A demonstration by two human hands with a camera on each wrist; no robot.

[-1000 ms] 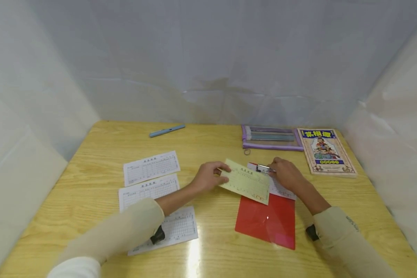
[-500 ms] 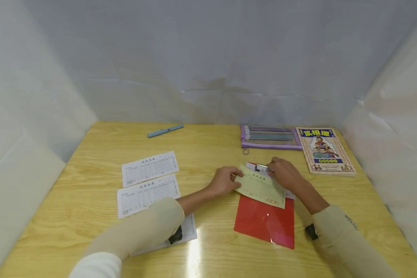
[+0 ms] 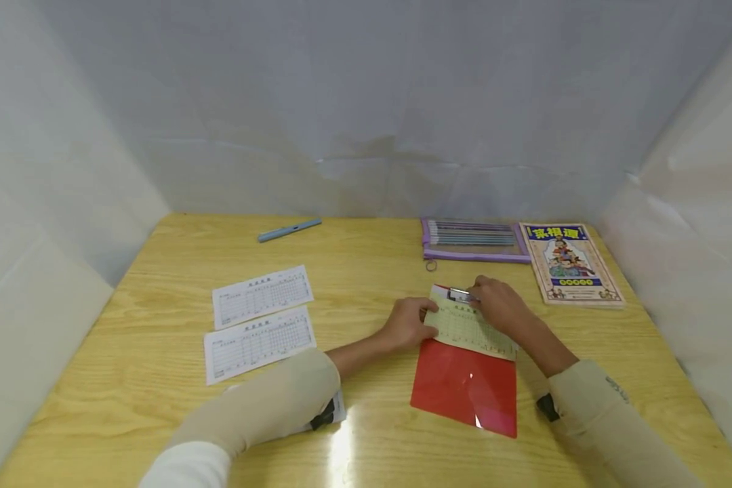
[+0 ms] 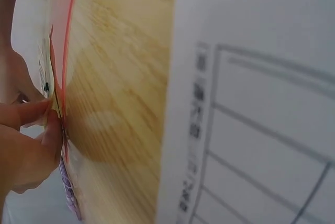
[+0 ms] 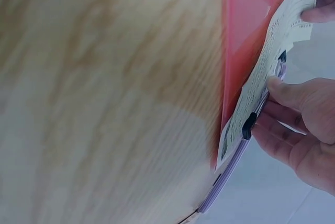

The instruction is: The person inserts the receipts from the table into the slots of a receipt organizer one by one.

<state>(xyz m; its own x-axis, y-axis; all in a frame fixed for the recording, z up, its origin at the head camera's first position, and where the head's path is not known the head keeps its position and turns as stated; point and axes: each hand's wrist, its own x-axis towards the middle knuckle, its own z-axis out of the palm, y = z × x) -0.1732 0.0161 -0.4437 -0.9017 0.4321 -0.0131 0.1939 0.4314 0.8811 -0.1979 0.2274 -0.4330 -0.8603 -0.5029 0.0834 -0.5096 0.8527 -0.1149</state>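
A red clipboard [image 3: 463, 390] lies on the table, right of the middle. Pinched at its left edge by my left hand [image 3: 406, 324], a yellow printed form [image 3: 471, 333] lies over the clipboard's upper half, its top edge right at the metal clip [image 3: 461, 295]. White paper [image 3: 440, 291] shows beneath it near the clip. My right hand [image 3: 501, 306] holds the clip from the right; the right wrist view shows its thumb [image 5: 282, 90] on one side and the curled fingers on the other. In the left wrist view, thumb and forefinger pinch the yellow form's edge.
On the left are white printed forms [image 3: 259, 342], one partly hidden under my left sleeve [image 3: 268, 400]. A blue pen [image 3: 289, 230] lies at the back. Behind the clipboard are a purple-edged pencil pouch [image 3: 476, 256] and a book [image 3: 567, 264].
My left hand has moved right, bringing the yellow form over the clipboard and up to the clip, so it covers most of the white paper there. The right hand stays at the clip.
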